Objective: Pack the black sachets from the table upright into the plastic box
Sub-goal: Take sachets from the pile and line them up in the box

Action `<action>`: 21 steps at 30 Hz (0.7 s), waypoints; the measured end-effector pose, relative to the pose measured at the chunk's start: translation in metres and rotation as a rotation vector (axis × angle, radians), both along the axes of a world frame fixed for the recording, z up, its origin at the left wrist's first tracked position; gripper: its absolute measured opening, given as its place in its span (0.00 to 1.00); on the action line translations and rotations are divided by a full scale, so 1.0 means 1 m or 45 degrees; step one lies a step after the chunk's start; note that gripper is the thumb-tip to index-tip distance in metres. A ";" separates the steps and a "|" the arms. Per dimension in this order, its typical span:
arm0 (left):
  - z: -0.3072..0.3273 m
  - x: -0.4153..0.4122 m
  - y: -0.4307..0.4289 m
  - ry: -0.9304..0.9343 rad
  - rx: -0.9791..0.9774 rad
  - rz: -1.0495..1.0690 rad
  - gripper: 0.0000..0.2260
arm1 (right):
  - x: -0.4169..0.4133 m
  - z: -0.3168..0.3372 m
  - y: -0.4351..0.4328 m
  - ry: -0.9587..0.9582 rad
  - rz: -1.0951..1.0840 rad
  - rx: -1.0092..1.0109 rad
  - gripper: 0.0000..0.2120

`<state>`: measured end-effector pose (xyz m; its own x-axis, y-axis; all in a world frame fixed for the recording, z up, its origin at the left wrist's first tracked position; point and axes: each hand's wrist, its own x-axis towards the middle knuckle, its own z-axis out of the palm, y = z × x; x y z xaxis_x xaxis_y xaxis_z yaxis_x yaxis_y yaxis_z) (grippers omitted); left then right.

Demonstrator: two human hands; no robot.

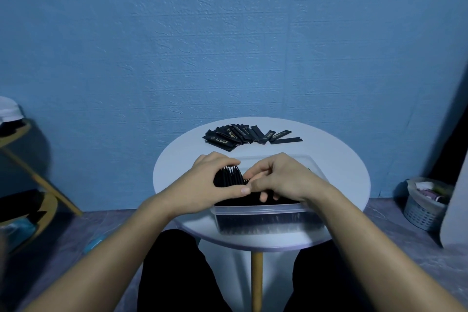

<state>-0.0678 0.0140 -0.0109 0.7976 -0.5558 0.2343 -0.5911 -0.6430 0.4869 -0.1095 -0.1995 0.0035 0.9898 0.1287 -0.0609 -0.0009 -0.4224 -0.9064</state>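
The round table (pixel 342 159) has a smooth, matte white top on 1 pale wooden leg. On its near half sits the plastic box (pixel 268 223), a rectangular tub with rounded corners and a thick rim; its clear walls are cloudy enough to blur the dark contents. Inside, the upright sachets (pixel 229 178) stand on end in a tight row, thin black slips whose top edges fan out like pages. At the far side of the table, well apart from the box, the loose sachets (pixel 243 134) lie flat in an overlapping heap: long, narrow, glossy black strips with small gold print (too small to read).

The 2 hands meet over the left part of the box. The left hand (pixel 210 180) clamps a bundle of the upright sachets, its fingers curled over the far side and its thumb (pixel 240 190) pressed along the near side. The right hand (pixel 281 177) is just beside it, knuckles up and fingers bent down into the box, with the fingertips among the black tops. Whether it pinches a sachet or only touches them cannot be told.

Behind stands a blue wall (pixel 228 45) with a rough, ridged texture. A grey slotted basket (pixel 423 210) sits on the floor to the right.
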 end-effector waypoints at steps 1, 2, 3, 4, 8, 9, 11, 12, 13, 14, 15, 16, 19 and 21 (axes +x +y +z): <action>-0.001 0.001 0.001 0.006 -0.018 -0.005 0.37 | 0.000 0.000 0.000 -0.007 -0.005 -0.004 0.09; -0.003 0.003 0.002 0.010 -0.044 -0.010 0.34 | 0.001 0.000 0.000 -0.013 -0.007 -0.009 0.09; -0.005 0.004 0.004 0.013 -0.069 -0.017 0.32 | 0.001 0.000 -0.001 -0.016 -0.004 -0.018 0.09; -0.007 0.006 0.005 0.016 -0.087 -0.029 0.30 | 0.001 0.000 -0.001 -0.017 0.001 -0.028 0.09; -0.007 0.009 0.010 0.042 -0.085 -0.048 0.29 | 0.000 0.003 -0.001 -0.021 0.029 -0.069 0.09; -0.006 0.009 0.010 0.033 -0.071 -0.036 0.29 | -0.001 0.004 -0.001 -0.027 0.036 -0.082 0.09; -0.003 0.009 0.008 0.011 -0.034 -0.009 0.31 | -0.001 0.006 -0.001 -0.046 0.049 -0.125 0.09; -0.001 0.008 0.007 0.005 -0.014 0.000 0.31 | -0.001 0.007 0.000 -0.056 0.052 -0.147 0.09; 0.000 0.008 0.005 -0.002 0.007 0.003 0.31 | -0.002 0.007 0.000 -0.067 0.052 -0.169 0.09; 0.000 0.009 0.003 -0.011 0.025 0.003 0.31 | -0.002 0.006 0.000 -0.082 0.054 -0.194 0.09; 0.001 0.010 0.003 -0.013 0.038 -0.002 0.31 | -0.001 0.005 -0.001 -0.099 0.057 -0.220 0.09; 0.001 0.011 0.003 -0.011 0.048 -0.010 0.31 | -0.001 0.004 -0.001 -0.112 0.062 -0.242 0.09; 0.000 0.015 0.006 -0.007 0.053 -0.062 0.36 | -0.002 0.004 -0.004 -0.136 0.103 -0.262 0.11; -0.001 0.017 0.008 -0.002 0.032 -0.077 0.36 | -0.001 0.004 -0.006 -0.147 0.145 -0.249 0.12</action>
<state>-0.0506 0.0215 -0.0123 0.7619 -0.6089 0.2209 -0.6302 -0.6181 0.4699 -0.1106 -0.2058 0.0074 0.9715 0.2364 0.0169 0.1554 -0.5815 -0.7985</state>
